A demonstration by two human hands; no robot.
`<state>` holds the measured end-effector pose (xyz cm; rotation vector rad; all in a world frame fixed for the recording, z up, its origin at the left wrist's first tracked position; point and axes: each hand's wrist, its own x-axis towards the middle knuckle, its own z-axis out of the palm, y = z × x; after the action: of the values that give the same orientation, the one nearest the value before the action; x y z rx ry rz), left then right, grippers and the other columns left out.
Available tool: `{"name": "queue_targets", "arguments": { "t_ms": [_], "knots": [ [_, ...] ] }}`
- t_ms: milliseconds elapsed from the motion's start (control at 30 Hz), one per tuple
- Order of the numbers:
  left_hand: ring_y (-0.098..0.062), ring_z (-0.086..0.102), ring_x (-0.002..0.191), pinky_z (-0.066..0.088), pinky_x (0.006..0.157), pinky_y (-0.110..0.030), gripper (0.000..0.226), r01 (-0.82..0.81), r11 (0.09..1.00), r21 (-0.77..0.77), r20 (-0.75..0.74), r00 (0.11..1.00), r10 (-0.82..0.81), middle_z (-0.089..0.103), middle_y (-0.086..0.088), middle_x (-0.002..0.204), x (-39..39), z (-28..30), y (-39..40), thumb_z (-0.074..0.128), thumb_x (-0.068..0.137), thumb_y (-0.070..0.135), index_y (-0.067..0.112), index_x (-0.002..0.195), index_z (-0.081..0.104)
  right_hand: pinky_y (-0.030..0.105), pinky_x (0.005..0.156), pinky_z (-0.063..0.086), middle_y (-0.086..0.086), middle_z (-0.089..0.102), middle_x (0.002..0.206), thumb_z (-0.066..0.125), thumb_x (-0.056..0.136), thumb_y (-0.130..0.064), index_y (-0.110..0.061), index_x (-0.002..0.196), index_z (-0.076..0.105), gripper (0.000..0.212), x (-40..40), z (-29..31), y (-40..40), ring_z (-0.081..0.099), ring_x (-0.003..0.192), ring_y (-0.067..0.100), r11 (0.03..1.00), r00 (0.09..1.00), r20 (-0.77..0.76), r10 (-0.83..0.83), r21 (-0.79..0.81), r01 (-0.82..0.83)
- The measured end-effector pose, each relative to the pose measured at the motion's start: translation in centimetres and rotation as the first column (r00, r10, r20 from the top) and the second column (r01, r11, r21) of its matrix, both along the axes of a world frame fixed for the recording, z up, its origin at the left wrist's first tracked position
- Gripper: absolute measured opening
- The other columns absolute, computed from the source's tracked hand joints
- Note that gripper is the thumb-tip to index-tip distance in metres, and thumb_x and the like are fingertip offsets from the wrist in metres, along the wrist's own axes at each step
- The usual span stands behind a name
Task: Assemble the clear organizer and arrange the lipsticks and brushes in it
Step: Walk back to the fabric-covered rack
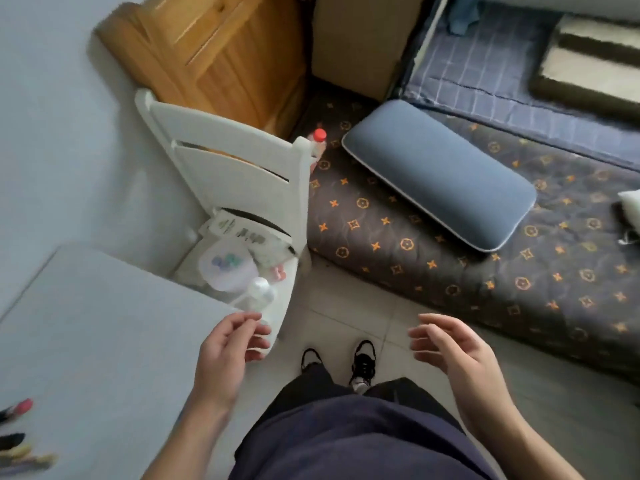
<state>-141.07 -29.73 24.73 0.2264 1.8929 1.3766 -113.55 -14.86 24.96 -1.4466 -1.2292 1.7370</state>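
Both your hands are empty right now: left hand hangs over the corner of the pale table with fingers loosely curled and apart, right hand is out over the tiled floor, fingers spread. The lipsticks and brushes sit blurry at the table's near-left edge, well away from either hand. White chair ahead holds clear plastic bits, too blurry to tell if that's the organizer.

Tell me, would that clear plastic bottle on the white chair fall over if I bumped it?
Probably. The clear plastic bottle stands upright near the white chair seat's front edge, so a nudge could tip it off. It looks light, maybe nearly empty. Being round, it would likely roll.
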Motion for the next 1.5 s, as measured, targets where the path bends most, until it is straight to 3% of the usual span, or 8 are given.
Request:
{"name": "queue_targets", "arguments": {
  "t_ms": [133, 367, 600, 700, 867, 1100, 1233, 1500],
  "knots": [
    [-0.016, 0.068, 0.068, 0.056, 0.058, -0.026, 0.017, 0.153, 0.988, -0.01, 0.059, 0.987, -0.152, 0.074, -0.013, 0.081, 1.5, -0.6, 4.4, 0.054, 0.101, 0.007, 0.004, 0.095, 0.07, 0.029, 0.068, 0.058, 0.018, 0.075, 0.086, 0.055, 0.099, -0.004, -0.013, 0.096, 0.075, 0.022, 5.0, 0.4, -1.0, 0.069, 0.077, 0.024, 0.968, 0.967, 0.026, -0.252, -0.002, 0.252],
    [-0.022, 0.064, 0.071, 0.051, 0.065, -0.034, 0.016, 0.51, 0.86, -0.028, 0.059, 0.86, -0.508, 0.073, -0.016, 0.085, 9.5, -0.6, 12.8, 0.052, 0.102, 0.005, 0.001, 0.1, 0.068, 0.026, 0.065, 0.059, 0.017, 0.075, 0.083, 0.055, 0.1, -0.004, -0.012, 0.094, 0.075, 0.022, 14.0, -0.4, -4.4, 0.069, 0.074, 0.021, 0.776, 0.777, 0.011, -0.63, -0.031, 0.63],
    [-0.016, 0.064, 0.065, 0.052, 0.06, -0.026, 0.02, 0.788, 0.614, -0.043, 0.043, 0.616, -0.787, 0.072, -0.01, 0.075, 24.8, -0.8, 19.7, 0.054, 0.101, 0.007, 0.008, 0.094, 0.073, 0.03, 0.072, 0.056, 0.015, 0.075, 0.087, 0.055, 0.1, -0.004, -0.021, 0.093, 0.077, 0.029, 24.9, -0.7, -7.0, 0.07, 0.076, 0.022, 0.663, 0.662, -0.046, -0.748, -0.068, 0.745],
    [-0.013, 0.063, 0.061, 0.052, 0.057, -0.024, 0.021, 0.866, 0.499, -0.019, 0.035, 0.5, -0.866, 0.071, -0.009, 0.073, 32.1, -0.5, 22.4, 0.053, 0.101, 0.005, 0.009, 0.094, 0.073, 0.027, 0.068, 0.056, 0.015, 0.074, 0.084, 0.053, 0.101, -0.003, -0.013, 0.096, 0.075, 0.024, 29.6, -0.7, -8.5, 0.068, 0.074, 0.024, 0.555, 0.553, -0.044, -0.832, -0.07, 0.829],
    [-0.018, 0.061, 0.064, 0.05, 0.061, -0.027, 0.021, 0.957, 0.291, 0.008, 0.062, 0.29, -0.955, 0.07, -0.012, 0.076, 42.7, 0.2, 24.9, 0.054, 0.101, 0.007, 0.01, 0.096, 0.073, 0.025, 0.064, 0.056, 0.014, 0.073, 0.083, 0.054, 0.101, -0.006, -0.018, 0.092, 0.076, 0.027, 35.4, -0.5, -12.1, 0.067, 0.07, 0.02, 0.318, 0.317, -0.03, -0.948, -0.08, 0.945],
    [-0.016, 0.059, 0.06, 0.05, 0.061, -0.027, 0.019, 0.999, 0.051, 0.0, 0.056, 0.051, -0.997, 0.068, -0.013, 0.075, 54.8, 0.1, 27.2, 0.054, 0.101, 0.005, 0.008, 0.097, 0.072, 0.026, 0.062, 0.053, 0.01, 0.071, 0.075, 0.056, 0.1, -0.005, -0.007, 0.094, 0.073, 0.017, 40.6, -1.6, -14.8, 0.065, 0.064, 0.018, -0.02, -0.019, 0.028, -0.999, -0.067, 0.998],
    [-0.019, 0.059, 0.064, 0.049, 0.063, -0.031, 0.019, 0.999, -0.047, 0.014, 0.037, -0.048, -0.998, 0.069, -0.013, 0.075, 61.5, -0.2, 29.5, 0.055, 0.101, 0.006, 0.008, 0.096, 0.073, 0.031, 0.065, 0.052, 0.011, 0.07, 0.073, 0.058, 0.099, -0.007, -0.005, 0.092, 0.072, 0.016, 45.1, -2.1, -13.8, 0.063, 0.064, 0.02, -0.132, -0.129, 0.052, -0.99, -0.045, 0.99],
    [-0.013, 0.063, 0.062, 0.051, 0.057, -0.024, 0.024, 0.978, -0.21, 0.019, -0.006, -0.21, -0.978, 0.073, -0.009, 0.075, 76.4, -1.5, 37.2, 0.057, 0.099, 0.009, 0.018, 0.09, 0.077, 0.035, 0.067, 0.051, 0.011, 0.069, 0.072, 0.059, 0.098, -0.006, -0.007, 0.09, 0.073, 0.016, 57.1, -2.5, -8.4, 0.063, 0.065, 0.022, -0.302, -0.302, 0.049, -0.952, 0.001, 0.953]
  ]
}}
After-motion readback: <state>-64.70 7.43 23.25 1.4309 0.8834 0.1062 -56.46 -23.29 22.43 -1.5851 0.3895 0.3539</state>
